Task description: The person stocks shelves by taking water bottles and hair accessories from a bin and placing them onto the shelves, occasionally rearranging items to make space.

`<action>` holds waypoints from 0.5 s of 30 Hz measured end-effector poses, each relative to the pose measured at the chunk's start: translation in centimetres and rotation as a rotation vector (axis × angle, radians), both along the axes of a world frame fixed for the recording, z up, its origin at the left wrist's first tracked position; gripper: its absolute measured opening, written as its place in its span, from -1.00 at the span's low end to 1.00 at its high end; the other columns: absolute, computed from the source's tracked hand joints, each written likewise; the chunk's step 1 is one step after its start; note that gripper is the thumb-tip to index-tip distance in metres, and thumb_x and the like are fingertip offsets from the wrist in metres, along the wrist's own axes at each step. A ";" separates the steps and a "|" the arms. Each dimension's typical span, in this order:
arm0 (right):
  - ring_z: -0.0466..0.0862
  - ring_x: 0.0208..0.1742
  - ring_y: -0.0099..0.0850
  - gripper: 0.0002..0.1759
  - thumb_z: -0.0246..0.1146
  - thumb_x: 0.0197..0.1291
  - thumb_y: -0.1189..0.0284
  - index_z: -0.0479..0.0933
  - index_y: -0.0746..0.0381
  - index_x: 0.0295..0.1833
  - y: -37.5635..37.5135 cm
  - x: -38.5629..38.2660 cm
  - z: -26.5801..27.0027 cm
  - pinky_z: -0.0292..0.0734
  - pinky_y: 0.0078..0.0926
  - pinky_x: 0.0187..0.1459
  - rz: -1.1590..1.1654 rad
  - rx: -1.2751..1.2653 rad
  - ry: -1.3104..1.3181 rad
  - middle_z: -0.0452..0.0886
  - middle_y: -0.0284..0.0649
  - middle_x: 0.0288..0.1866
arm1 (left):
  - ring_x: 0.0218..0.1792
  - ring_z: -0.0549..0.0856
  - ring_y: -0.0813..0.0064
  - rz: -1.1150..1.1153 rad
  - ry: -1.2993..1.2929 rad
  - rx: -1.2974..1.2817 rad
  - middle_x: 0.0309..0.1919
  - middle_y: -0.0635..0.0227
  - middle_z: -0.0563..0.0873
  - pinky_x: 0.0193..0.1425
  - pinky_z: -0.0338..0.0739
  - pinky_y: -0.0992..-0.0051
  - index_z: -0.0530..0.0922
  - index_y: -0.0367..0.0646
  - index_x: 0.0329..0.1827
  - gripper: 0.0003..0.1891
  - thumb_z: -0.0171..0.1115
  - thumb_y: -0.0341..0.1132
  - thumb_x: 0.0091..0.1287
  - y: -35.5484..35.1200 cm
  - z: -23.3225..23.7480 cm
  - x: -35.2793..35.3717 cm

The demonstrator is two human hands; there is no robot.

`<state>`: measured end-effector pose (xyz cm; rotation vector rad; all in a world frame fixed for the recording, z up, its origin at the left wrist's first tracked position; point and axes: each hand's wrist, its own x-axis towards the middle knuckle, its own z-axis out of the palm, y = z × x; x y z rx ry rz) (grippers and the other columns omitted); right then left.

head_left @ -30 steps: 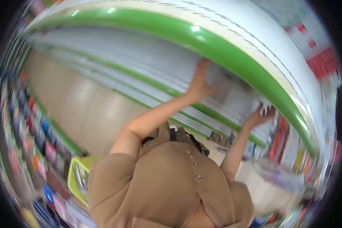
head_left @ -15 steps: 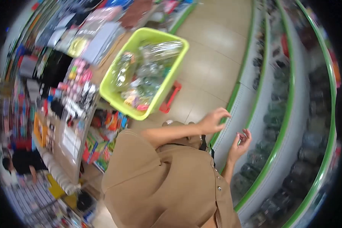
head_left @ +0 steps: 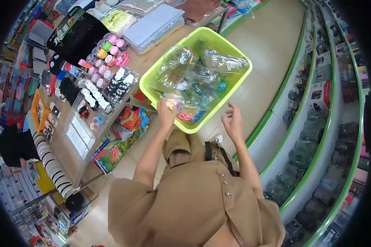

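Observation:
A yellow-green plastic bin [head_left: 238, 85] stands in front of me, full of clear-wrapped goods. My left hand [head_left: 166, 114] reaches over its near left rim, fingers curled down and partly hidden, against a small clear packet [head_left: 174, 103] with orange and yellow bits. Whether it grips that packet or the rim I cannot make out. To the right of the bin, my right hand [head_left: 233, 122] hangs in the air, fingers apart and holding nothing. Inside the bin lie a long clear-wrapped pack [head_left: 226, 61], a pink item [head_left: 186, 117] and a blue item [head_left: 198, 116].
A table on the left bears small round jars [head_left: 101, 68], hair ties [head_left: 121, 84] and a wrapped grey-blue cloth [head_left: 152, 26]. Green-edged shelves [head_left: 276, 168] with glass jars [head_left: 303, 156] curve along the right. A person in black [head_left: 16, 144] is at far left.
My left hand has moved from beside the right-hand shelves to the bin's near rim. My right hand has come up away from the shelves. The bin now sits more central in view.

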<state>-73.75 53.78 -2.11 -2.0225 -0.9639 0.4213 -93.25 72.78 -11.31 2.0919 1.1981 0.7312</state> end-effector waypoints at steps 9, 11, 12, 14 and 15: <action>0.17 0.30 0.12 0.17 0.50 -0.37 0.37 -0.05 0.07 0.40 12.9 10.7 -4.4 0.15 0.02 0.23 0.049 -0.356 -0.540 0.12 0.12 0.33 | 0.13 0.36 0.07 0.123 -0.031 -0.088 0.05 0.02 0.37 0.22 0.28 0.27 0.24 -0.27 0.17 -0.29 0.36 -0.45 -0.11 2.0 -0.8 -1.1; 0.14 0.34 0.09 0.21 0.51 -0.39 0.34 -0.09 0.04 0.42 15.1 12.7 -4.5 0.14 0.06 0.24 0.064 -0.425 -0.589 0.10 0.08 0.35 | 0.12 0.37 0.07 0.134 -0.044 -0.104 0.05 0.01 0.37 0.21 0.28 0.26 0.23 -0.28 0.19 -0.28 0.35 -0.46 -0.10 2.0 -1.1 -1.4; 0.10 0.38 0.06 0.26 0.52 -0.41 0.32 -0.13 0.00 0.43 16.2 13.6 -4.6 0.12 0.10 0.25 0.076 -0.493 -0.641 0.07 0.04 0.38 | 0.11 0.38 0.07 0.142 -0.060 -0.119 0.05 0.01 0.37 0.21 0.28 0.25 0.21 -0.28 0.20 -0.27 0.35 -0.46 -0.10 2.1 -1.3 -1.4; 0.07 0.39 0.03 0.27 0.52 -0.41 0.30 -0.15 -0.01 0.43 18.0 15.0 -4.2 0.10 0.10 0.27 0.154 -0.547 -0.692 0.07 0.00 0.39 | 0.10 0.39 0.06 0.197 -0.064 -0.200 0.06 0.00 0.36 0.21 0.28 0.25 0.21 -0.29 0.20 -0.27 0.35 -0.46 -0.10 2.4 -1.1 -1.1; 0.04 0.41 0.00 0.28 0.52 -0.42 0.28 -0.16 -0.02 0.44 18.7 15.7 -4.2 0.07 0.09 0.30 0.229 -0.603 -0.744 0.06 -0.05 0.40 | 0.09 0.40 0.06 0.249 -0.070 -0.282 0.06 -0.01 0.36 0.20 0.29 0.24 0.21 -0.30 0.20 -0.27 0.35 -0.45 -0.10 2.4 -1.0 -0.9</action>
